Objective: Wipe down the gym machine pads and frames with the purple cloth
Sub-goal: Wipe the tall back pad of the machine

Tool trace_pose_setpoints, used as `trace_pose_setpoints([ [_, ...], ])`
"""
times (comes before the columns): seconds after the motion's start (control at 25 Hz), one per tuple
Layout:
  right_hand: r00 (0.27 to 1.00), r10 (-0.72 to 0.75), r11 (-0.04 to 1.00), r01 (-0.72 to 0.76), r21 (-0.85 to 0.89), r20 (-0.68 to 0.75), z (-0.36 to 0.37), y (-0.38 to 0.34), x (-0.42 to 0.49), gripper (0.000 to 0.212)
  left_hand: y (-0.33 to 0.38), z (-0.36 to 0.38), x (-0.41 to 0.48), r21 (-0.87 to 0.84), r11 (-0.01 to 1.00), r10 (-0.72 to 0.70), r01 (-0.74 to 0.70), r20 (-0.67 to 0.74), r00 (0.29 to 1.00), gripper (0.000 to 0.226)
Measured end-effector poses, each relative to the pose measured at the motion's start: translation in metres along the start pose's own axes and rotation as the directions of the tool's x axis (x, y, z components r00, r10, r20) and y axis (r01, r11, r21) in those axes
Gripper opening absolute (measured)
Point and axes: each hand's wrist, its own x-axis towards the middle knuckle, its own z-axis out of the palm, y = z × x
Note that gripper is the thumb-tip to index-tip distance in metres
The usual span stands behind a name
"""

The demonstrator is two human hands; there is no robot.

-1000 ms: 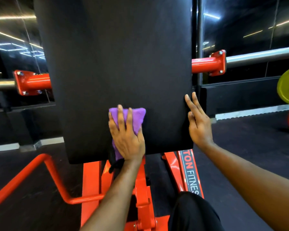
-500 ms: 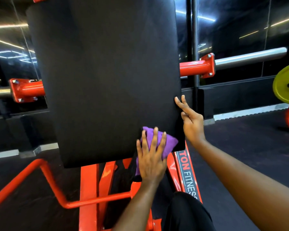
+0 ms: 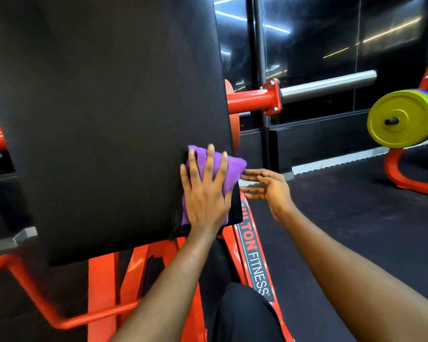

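Note:
A large black pad (image 3: 104, 114) fills the left and middle of the head view, mounted on an orange frame (image 3: 104, 280). My left hand (image 3: 204, 196) lies flat with spread fingers on the folded purple cloth (image 3: 229, 169), pressing it against the pad's lower right corner. The cloth sticks out past the pad's right edge. My right hand (image 3: 267, 187) hovers just right of that edge, off the pad, fingers relaxed and pointing left toward the cloth, holding nothing.
An orange arm with a steel sleeve bar (image 3: 326, 85) juts right behind the pad. A yellow weight plate (image 3: 400, 119) hangs on another orange machine at the far right. Dark rubber floor (image 3: 344, 230) lies to the right; my black-trousered knee (image 3: 242, 314) is below.
My left hand has swept the cloth from the pad's lower middle to its lower right corner. My right hand has let go of the pad's right edge and now hovers beside it.

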Motion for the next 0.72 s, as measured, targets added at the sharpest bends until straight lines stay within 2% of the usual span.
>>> trace_pose_setpoints([
  [0.16,0.998,0.065,0.998,-0.066,-0.015,-0.018,-0.012,0.019,-0.007,0.033,0.004,0.032,-0.090,0.031,0.968,0.246,-0.251,0.118,0.962,0.067],
  [0.24,0.997,0.069,0.997,-0.069,-0.031,-0.020,-0.015,0.025,-0.013,0.033,-0.002,0.031,-0.085,0.013,0.960,0.276,-0.280,0.130,0.952,0.069],
  [0.4,0.999,-0.004,0.995,0.000,-0.101,-0.037,-0.014,0.010,-0.014,0.033,-0.005,-0.003,-0.009,-0.133,0.985,0.118,-0.110,0.055,0.991,0.068],
  [0.48,0.999,-0.049,0.995,0.049,-0.088,0.009,-0.006,-0.007,-0.017,0.032,-0.005,-0.019,0.028,-0.288,0.957,0.030,-0.025,0.013,0.999,0.059],
  [0.52,0.997,-0.069,0.994,0.072,-0.081,0.040,-0.001,-0.015,-0.023,0.032,-0.004,-0.025,0.040,-0.371,0.928,0.031,-0.022,0.019,0.999,0.058],
  [0.6,0.993,-0.082,0.996,0.078,0.051,0.089,0.013,-0.024,-0.039,0.034,0.005,-0.031,0.053,-0.547,0.836,0.141,-0.043,0.139,0.980,0.064],
  [0.64,0.991,-0.096,0.986,0.082,0.144,0.089,0.022,-0.028,-0.050,0.039,0.010,-0.033,0.055,-0.652,0.758,0.220,-0.016,0.233,0.947,0.070],
  [0.72,0.975,-0.200,0.950,0.168,0.264,0.098,0.037,-0.028,-0.065,0.045,0.016,-0.039,0.054,-0.794,0.592,0.351,0.139,0.409,0.842,0.079],
])
